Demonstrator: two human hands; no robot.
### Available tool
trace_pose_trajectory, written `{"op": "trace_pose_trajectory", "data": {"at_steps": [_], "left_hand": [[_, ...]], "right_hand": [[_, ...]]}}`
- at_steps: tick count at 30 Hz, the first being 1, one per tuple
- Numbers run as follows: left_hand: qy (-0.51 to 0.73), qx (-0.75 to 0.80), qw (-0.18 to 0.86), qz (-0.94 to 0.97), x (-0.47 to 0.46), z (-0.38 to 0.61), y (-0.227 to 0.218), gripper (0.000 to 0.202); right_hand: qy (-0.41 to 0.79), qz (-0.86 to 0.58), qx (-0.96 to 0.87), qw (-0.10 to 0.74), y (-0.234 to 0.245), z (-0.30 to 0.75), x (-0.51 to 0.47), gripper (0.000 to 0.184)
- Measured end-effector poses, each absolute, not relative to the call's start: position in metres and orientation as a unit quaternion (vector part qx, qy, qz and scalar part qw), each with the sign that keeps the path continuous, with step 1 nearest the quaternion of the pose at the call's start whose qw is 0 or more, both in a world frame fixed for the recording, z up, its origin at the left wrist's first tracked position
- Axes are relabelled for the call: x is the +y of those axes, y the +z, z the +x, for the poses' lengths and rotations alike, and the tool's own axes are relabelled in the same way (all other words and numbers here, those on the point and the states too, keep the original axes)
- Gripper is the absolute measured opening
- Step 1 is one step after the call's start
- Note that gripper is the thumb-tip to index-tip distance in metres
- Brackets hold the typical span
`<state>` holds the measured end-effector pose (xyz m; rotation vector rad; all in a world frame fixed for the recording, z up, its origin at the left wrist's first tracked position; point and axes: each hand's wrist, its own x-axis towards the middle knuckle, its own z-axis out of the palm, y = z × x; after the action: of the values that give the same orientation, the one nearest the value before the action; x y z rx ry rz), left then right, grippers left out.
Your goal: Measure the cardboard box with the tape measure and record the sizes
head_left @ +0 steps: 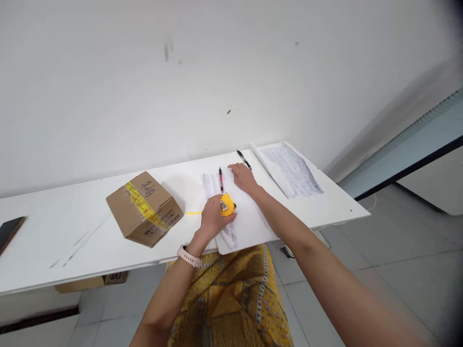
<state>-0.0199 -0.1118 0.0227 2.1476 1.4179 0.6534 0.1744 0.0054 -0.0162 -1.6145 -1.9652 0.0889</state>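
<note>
One risk: paper [255, 224] overhanging the worktop's front edge [90, 272] could slip if your left hand [212, 216], gripping the tape measure [227, 209], drags it beneath your flat right hand [244, 178].

The tabletop [72, 226] leaves a broad passage between the dark object [10, 231] at far left and the cardboard box [137, 217]. The box blocks low sideways travel toward the left hand [214, 213]; the wall [217, 96] closes the back edge. Right of the written sheet [289, 168], free tabletop runs to the edge.
</note>
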Motion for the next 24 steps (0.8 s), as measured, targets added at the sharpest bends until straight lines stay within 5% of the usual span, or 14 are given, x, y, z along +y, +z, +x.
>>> {"op": "trace_pose_trajectory", "data": {"at_steps": [6,11,24], "left_hand": [[0.392,0.508,0.381,0.665,-0.183,-0.055,0.056,0.046],[0.444,0.503,0.412,0.616,-0.255,-0.099,0.064,0.048],[0.450,0.523,0.399,0.603,-0.323,-0.168,0.069,0.059]], "right_hand": [[0.158,-0.595,-0.717,0.327,0.029,0.149,-0.039,0.034],[0.477,-0.370,-0.732,0.316,0.075,0.098,-0.152,0.048],[0.581,-0.297,-0.697,0.298,0.101,0.009,-0.209,0.030]]}}
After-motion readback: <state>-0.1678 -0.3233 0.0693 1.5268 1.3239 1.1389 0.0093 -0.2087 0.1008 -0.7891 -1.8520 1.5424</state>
